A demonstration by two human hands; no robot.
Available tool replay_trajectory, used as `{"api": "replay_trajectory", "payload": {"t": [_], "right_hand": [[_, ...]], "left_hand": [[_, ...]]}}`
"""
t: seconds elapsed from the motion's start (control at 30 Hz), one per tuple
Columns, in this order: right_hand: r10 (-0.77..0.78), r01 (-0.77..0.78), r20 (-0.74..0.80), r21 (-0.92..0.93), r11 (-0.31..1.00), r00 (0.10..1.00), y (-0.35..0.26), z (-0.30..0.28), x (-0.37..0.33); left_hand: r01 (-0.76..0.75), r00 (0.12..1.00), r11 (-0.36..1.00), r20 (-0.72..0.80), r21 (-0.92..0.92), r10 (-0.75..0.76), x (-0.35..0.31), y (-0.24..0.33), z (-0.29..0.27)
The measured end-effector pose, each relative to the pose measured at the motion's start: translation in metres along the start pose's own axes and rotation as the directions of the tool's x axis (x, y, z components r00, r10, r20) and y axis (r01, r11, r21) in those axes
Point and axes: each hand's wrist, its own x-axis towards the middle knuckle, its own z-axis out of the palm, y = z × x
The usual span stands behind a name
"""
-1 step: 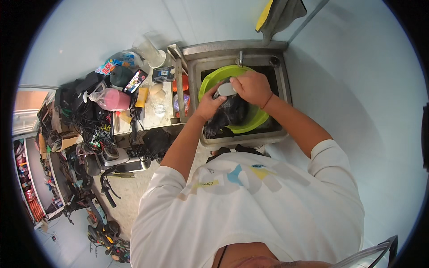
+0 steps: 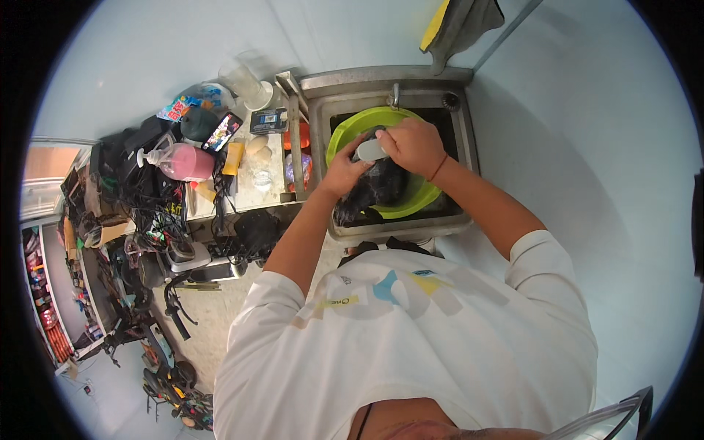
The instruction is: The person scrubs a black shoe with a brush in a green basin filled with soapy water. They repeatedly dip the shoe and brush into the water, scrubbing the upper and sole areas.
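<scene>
Over a lime-green basin (image 2: 422, 199) in the sink, my right hand (image 2: 414, 147) grips a pale grey oval block (image 2: 371, 150), with the thumb along its edge. Whether it is a scrub brush or a bar of soap I cannot tell; its underside is hidden. The block rests against a dark, wet-looking cloth (image 2: 385, 183) bunched in the basin. My left hand (image 2: 343, 170) is closed on the cloth's left side, its fingertips partly hidden behind the block.
A steel sink (image 2: 319, 125) with a tap (image 2: 395, 95) surrounds the basin. To the left, a cluttered counter holds a pink soap pump bottle (image 2: 183, 162), a phone (image 2: 223, 132) and tangled black cables (image 2: 150, 209). A grey-and-yellow cloth (image 2: 458, 29) hangs on the far wall.
The pale block has shifted and turned very slightly in my right hand's grip. Both hands stay in nearly the same place over the basin.
</scene>
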Motion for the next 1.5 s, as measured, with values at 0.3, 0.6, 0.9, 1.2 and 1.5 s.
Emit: {"api": "replay_trajectory", "payload": {"t": [0.3, 0.6, 0.9, 1.2, 1.5], "right_hand": [[0.381, -0.343, -0.116, 0.256, 0.904, 0.917, 0.028, 0.024, -0.008], [0.226, -0.208, -0.127, 0.145, 0.967, 0.966, 0.042, 0.021, -0.010], [0.233, -0.226, -0.068, 0.103, 0.969, 0.970, 0.016, 0.011, -0.013], [0.461, -0.430, -0.081, 0.248, 0.868, 0.884, 0.038, 0.025, -0.025], [-0.010, 0.006, -0.154, -0.030, 1.000, 0.988, 0.016, -0.002, -0.010]], "left_hand": [[0.007, 0.999, 0.989, -0.053, -0.151, -0.015, 0.011, -0.011, 0.002], [0.068, 0.998, 0.995, -0.008, -0.078, -0.069, 0.007, 0.018, 0.004], [-0.017, 0.999, 0.991, -0.053, -0.136, 0.010, 0.006, 0.009, 0.005], [0.046, 0.996, 0.924, -0.053, -0.379, -0.072, 0.012, 0.003, -0.021], [0.066, 0.994, 0.941, -0.058, -0.331, -0.090, 0.018, -0.018, 0.003]]}}
